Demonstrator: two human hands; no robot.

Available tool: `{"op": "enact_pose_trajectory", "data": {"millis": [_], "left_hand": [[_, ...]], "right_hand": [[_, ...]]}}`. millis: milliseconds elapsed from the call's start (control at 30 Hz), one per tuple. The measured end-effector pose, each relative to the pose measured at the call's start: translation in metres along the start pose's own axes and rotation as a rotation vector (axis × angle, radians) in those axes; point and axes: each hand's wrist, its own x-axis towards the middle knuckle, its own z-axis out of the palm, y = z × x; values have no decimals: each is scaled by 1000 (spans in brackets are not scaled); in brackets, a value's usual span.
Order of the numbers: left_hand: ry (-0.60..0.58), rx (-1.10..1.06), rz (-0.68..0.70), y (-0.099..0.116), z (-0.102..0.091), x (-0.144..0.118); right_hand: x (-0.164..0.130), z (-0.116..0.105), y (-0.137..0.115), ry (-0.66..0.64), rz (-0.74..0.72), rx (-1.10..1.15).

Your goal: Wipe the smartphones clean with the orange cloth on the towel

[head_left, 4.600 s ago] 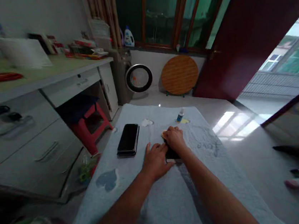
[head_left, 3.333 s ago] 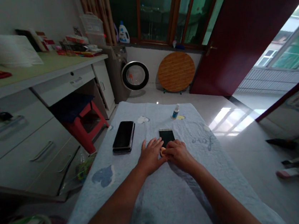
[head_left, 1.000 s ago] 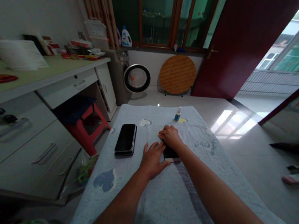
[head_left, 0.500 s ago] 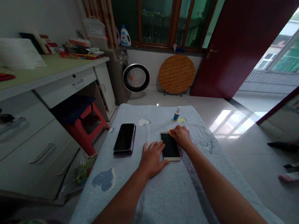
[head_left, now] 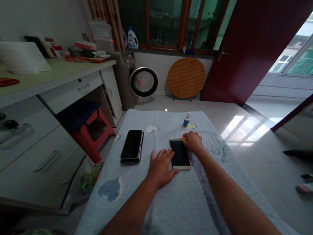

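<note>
— Where's the gold-edged phone (head_left: 180, 154)?
— Flat on the towel (head_left: 167, 214), mid-table. My left hand (head_left: 161, 167) lies open against its left edge; my right hand (head_left: 193, 142), curled, pinches its top-right corner. Bare towel nearer me.

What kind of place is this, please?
Most likely a room in a home: a front-loading washing machine stands by the window, a white desk with drawers runs along the wall, and a towel-covered table holds two phones.
</note>
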Motion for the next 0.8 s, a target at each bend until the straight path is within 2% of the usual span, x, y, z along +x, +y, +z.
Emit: {"op": "enact_pose_trajectory", "data": {"millis": [133,500,667,800], "left_hand": [[-10,-9,7,0,-2,1],[-5,-2,11,-1,-2,0],[-5,3,5,2,-5,-1],[14,3,6,2,-4,-1]], "right_hand": [[7,-4,-5,-22,-58,-34],[18,-6,-50,-72,-259,-107],[15,-6,-50,-40,-302,-82],[12,-7,-36,-49,-228,-80]]}}
